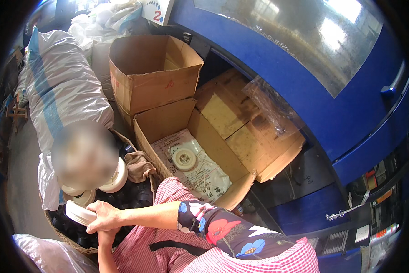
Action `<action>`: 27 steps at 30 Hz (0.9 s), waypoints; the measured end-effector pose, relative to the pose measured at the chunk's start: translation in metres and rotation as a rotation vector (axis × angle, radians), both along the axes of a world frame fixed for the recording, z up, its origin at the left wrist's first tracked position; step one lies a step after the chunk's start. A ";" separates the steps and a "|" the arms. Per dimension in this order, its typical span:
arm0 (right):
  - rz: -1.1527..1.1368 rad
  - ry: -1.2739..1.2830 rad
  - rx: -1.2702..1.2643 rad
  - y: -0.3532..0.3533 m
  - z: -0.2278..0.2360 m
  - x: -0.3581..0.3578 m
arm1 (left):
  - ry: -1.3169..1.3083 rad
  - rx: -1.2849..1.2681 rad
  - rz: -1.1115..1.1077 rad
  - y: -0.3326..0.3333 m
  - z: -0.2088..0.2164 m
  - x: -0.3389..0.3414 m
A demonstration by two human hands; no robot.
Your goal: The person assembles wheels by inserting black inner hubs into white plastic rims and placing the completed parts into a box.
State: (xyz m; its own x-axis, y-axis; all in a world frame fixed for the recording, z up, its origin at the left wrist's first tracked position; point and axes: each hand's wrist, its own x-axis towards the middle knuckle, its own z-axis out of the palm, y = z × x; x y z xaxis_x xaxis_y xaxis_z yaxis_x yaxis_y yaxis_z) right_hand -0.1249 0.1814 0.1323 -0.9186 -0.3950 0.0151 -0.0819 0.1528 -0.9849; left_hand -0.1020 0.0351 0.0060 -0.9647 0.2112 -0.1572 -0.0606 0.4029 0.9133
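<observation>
A white round plastic piece (79,214), thick-rimmed like a lid, is tilted above a carton. My right hand (103,216) is closed on its near edge. Just below it is my left hand (107,235), its fingers hidden behind the right hand and the piece, so its grip cannot be made out. More white round pieces (117,176) lie beyond my hands on top of dark parts (143,194) in the carton. A blurred patch covers some of them. A brown cloth (139,165) lies beside the white pieces.
An open cardboard box (145,132) holds one white ring (184,159) on a printed sack (209,175). Behind it stands another open box (156,88). A stuffed white sack (68,86) leans at left. A blue machine (277,50) with a window fills the right.
</observation>
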 end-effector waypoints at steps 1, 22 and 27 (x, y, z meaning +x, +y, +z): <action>0.020 0.010 0.034 0.006 0.001 -0.004 | 0.017 0.009 -0.009 0.001 0.011 -0.001; 0.364 -0.563 -0.382 0.008 -0.008 -0.018 | 0.112 0.611 0.397 -0.042 0.104 0.025; 0.422 -0.269 -0.298 0.009 -0.009 -0.021 | 0.050 0.578 0.363 -0.037 0.114 0.029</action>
State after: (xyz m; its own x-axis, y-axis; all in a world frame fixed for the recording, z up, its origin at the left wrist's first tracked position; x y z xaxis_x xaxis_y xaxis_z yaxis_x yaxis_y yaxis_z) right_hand -0.1455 0.1906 0.1236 -0.6692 -0.7425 -0.0303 0.1832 -0.1253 -0.9751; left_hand -0.0730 -0.0019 0.1204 -0.9934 -0.0907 -0.0702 -0.0521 -0.1887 0.9806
